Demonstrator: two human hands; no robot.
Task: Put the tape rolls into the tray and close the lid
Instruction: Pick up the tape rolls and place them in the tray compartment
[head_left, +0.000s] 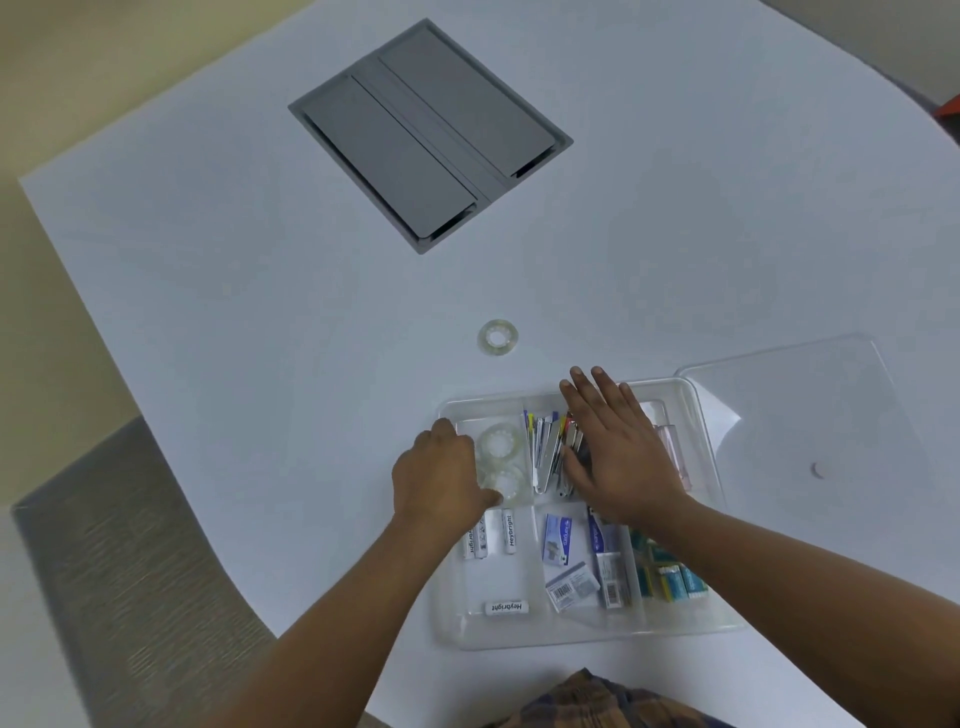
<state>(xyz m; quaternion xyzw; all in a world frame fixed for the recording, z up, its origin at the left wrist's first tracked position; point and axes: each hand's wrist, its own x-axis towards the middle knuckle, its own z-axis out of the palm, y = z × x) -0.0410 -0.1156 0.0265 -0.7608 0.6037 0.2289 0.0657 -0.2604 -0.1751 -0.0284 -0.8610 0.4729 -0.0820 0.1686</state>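
Clear plastic tray (701, 410), rectangular, divided, lower centre of frame on smooth white table (260, 291). Two glossy transparent tape rolls (501, 441) lie flat in upper-left compartment. Left hand (441, 480) curled at tray's left edge, fingers touching nearer roll; grip unclear. Right hand (618, 447) flat, fingers spread, empty, over clips. Third tape roll (497, 338) loose above tray, apart from both hands; bare tabletop around. Clear lid (810, 415) lies right of tray.

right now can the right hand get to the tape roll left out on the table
Probably yes. The right hand hovers open over the tray, and the bare table lies between it and the tape roll beyond the tray's far edge.
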